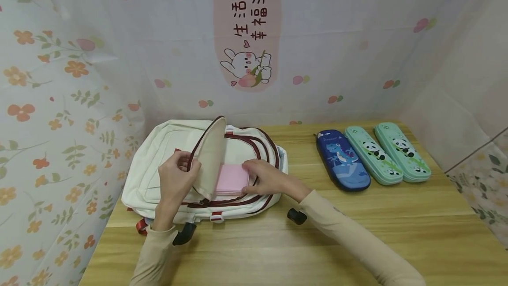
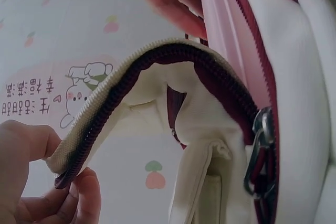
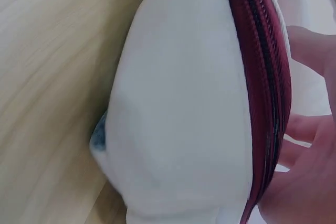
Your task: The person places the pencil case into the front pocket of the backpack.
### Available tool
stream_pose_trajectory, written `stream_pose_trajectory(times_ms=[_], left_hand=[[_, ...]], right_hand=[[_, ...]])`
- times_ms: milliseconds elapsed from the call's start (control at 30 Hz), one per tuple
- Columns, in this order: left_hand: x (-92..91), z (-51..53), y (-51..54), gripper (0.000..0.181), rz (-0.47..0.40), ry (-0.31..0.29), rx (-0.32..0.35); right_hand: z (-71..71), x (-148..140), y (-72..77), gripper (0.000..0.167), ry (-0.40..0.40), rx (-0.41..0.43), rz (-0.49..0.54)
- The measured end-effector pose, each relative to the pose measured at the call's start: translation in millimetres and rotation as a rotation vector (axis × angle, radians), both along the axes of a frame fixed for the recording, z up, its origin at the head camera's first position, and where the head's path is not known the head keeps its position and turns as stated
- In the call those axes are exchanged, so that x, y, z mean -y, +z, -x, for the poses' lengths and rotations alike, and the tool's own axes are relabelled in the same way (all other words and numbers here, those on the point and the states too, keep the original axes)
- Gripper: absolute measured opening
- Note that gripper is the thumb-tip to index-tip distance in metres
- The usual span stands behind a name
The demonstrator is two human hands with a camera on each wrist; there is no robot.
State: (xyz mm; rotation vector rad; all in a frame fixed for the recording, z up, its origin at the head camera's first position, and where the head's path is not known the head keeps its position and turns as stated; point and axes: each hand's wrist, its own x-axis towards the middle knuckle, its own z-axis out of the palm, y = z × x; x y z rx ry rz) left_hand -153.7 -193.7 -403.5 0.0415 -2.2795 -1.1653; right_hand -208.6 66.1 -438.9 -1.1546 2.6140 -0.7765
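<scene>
A white backpack (image 1: pixel 151 167) with dark red zippers lies on the table, its front flap (image 1: pixel 210 158) lifted. My left hand (image 1: pixel 176 178) pinches the flap's zippered edge (image 2: pixel 100 114) between thumb and fingers. Inside the opening is a pink, flat, layered item (image 1: pixel 232 179). My right hand (image 1: pixel 263 178) grips its right edge, thumb and fingers at opposite corners. In the left wrist view the pink item (image 2: pixel 231 30) stands behind the zipper, with right-hand fingers (image 2: pixel 173 3) beside it. The right wrist view shows the backpack's side (image 3: pixel 178 98) and part of my right hand (image 3: pixel 310 171).
To the right on the wooden table (image 1: pixel 278 250) lie a blue dinosaur case (image 1: pixel 343 160) and two green panda cases (image 1: pixel 374 155), (image 1: pixel 402 152). Black strap-like pieces (image 1: pixel 184 234) show near the backpack's front edge. A patterned cloth (image 1: pixel 317 47) hangs behind.
</scene>
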Motion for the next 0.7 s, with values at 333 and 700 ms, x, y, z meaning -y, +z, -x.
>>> stream_pose_trajectory(times_ms=[333, 700], left_hand=[[-7.8, -0.6, -5.6, 0.012, 0.034, -0.017, -0.002], [-10.9, -2.0, -6.2, 0.010, 0.035, -0.027, -0.004]], right_hand=[[-9.4, -26.1, 6.1, 0.066, -0.106, -0.009, 0.007], [-14.0, -62.4, 11.4, 0.070, -0.215, -0.044, 0.025]])
